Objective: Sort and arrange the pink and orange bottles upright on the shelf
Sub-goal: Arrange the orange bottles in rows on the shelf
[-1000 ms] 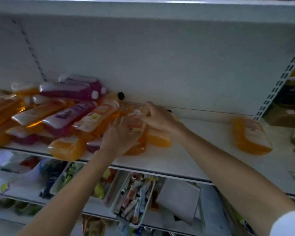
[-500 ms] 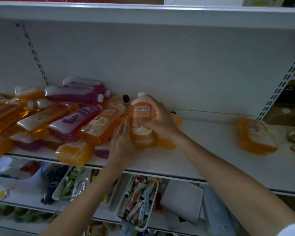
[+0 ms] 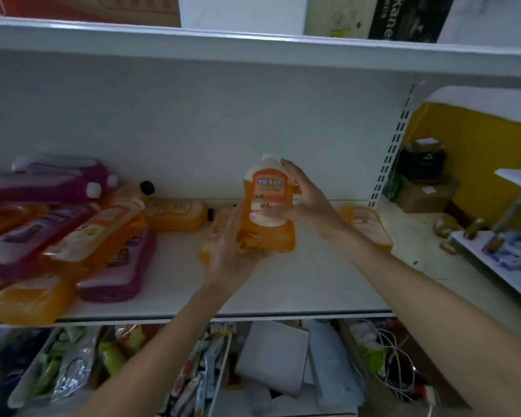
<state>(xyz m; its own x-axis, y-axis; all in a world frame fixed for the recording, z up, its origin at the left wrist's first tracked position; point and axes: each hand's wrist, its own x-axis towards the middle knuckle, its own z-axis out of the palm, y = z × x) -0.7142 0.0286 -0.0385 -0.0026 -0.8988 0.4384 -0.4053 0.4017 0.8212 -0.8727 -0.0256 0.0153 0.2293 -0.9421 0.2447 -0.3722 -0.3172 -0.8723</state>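
Observation:
An orange bottle [image 3: 266, 203] with a white cap stands upright above the white shelf [image 3: 298, 284], held between both hands. My left hand [image 3: 230, 251] cups its base and lower left side. My right hand [image 3: 304, 200] grips its upper right side, fingers curled round the label. A heap of pink and orange bottles [image 3: 73, 236] lies on its side at the left. Another orange bottle [image 3: 175, 215] lies flat behind, and one more orange bottle [image 3: 369, 225] lies at the right, partly hidden by my right forearm.
The shelf above [image 3: 253, 46] carries cardboard boxes. Below the shelf's front edge, trays of small packaged goods [image 3: 199, 374] and white boxes [image 3: 274, 353] sit. A slotted upright [image 3: 394, 145] bounds the shelf on the right; beyond it stands another rack [image 3: 506, 260].
Both hands lifted the orange bottle out of the heap, turned it upright and carried it rightward along the shelf. The camera view shifted right and up.

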